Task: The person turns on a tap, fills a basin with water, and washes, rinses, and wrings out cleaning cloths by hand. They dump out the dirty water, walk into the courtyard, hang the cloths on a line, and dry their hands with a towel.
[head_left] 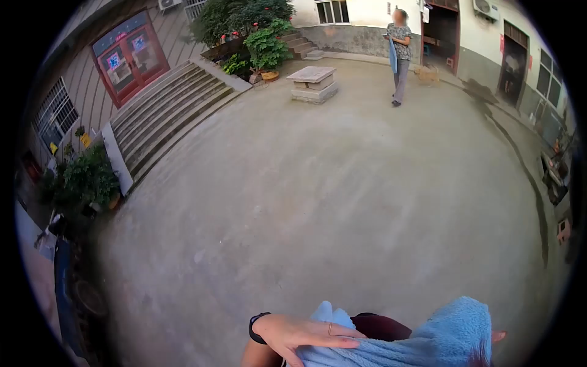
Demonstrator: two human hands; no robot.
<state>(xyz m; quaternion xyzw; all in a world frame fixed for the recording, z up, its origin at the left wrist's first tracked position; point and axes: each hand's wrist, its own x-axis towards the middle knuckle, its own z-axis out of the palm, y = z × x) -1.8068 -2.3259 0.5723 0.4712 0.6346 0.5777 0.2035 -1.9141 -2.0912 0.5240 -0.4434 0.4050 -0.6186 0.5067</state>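
A light blue towel [454, 324] lies in folds at the bottom right, bunched over a dark red garment [382, 327]. My left hand [309, 333], with a dark band on the wrist and a thin ring, reaches in from the left. Its fingers point right across the towel and hold its folds. Of my right hand [499, 336] only a bit of finger shows past the towel's right edge; the towel hides the rest.
Concrete ground [306, 214] spreads ahead. A low stone block [313, 82] stands near the far side. Beyond it on the right, a person [400, 52] holds a blue cloth [393, 56], near a dog [428, 74]. Steps [174, 110] and potted plants [92, 174] line the left.
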